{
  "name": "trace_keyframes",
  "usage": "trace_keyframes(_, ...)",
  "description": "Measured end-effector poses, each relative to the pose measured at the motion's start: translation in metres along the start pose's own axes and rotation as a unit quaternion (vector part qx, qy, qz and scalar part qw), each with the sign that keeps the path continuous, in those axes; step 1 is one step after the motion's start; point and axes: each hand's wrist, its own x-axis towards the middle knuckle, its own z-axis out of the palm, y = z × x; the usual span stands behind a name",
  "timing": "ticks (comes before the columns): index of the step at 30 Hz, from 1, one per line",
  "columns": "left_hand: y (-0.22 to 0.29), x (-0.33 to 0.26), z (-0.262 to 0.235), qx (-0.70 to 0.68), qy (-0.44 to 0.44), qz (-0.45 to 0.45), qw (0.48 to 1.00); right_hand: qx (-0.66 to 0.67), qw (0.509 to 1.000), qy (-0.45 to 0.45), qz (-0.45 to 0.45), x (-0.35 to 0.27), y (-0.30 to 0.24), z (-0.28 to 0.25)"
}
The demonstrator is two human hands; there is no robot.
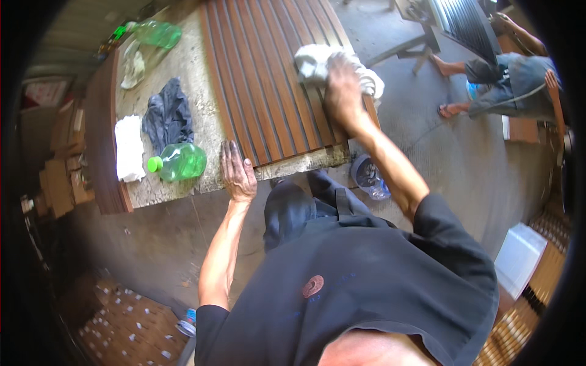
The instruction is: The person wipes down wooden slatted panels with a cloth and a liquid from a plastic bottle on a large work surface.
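Observation:
A brown slatted wooden panel [268, 79] with dark grooves lies on a worn, stained work table [198, 110]. My right hand [345, 97] presses a bunched white cloth [314, 63] onto the panel's right side; motion blurs its fingers a little. My left hand [238, 174] rests flat at the panel's near left corner, fingers stretched out, with nothing in it. Left of that hand a green-tinted bottle [183, 162] with a bright green cap lies on its side. Behind the bottle is a crumpled dark cloth [168, 114], and beside it a folded white cloth [129, 148].
Another green bottle [157, 34] lies at the table's far left, near a pale rag [133, 66]. A dark brown board [102, 134] borders the left edge. Under the right side stands a bucket [366, 174]. Another person [513, 82] is at the far right, by a dark slatted panel [467, 27].

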Motion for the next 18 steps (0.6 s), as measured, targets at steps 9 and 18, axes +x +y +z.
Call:
trace_keyframes(9,-0.012,-0.014,-0.013,-0.068,-0.001,-0.053,0.996,0.141,0.941,-0.191,-0.243,-0.076,-0.073,0.011)
trace_keyframes(18,0.000,-0.018,-0.021,-0.015,-0.020,-0.042,0.999,0.089,0.928,-0.224,-0.285,-0.021,-0.129,0.040)
